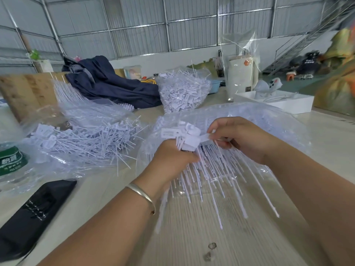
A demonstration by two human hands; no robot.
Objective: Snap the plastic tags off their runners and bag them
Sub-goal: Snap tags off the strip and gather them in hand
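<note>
Here both hands (173,156) (240,137) grip the tags (189,138) between them.

White plastic tags (184,136), flat rectangular heads w/ long thin tails, bunched in a fan above the table; heads up top, tails splayed down toward the viewer, blurred. One tag head (205,136) sticks out right of the bunch. Left: open clear bag (80,139) lying flat, heaped w/ loose tags, tails poking every way. Behind centre: fuller clear bag of tags (182,91), upright. Under the bunch: another clear bag (259,120), contents hard to tell.
</note>
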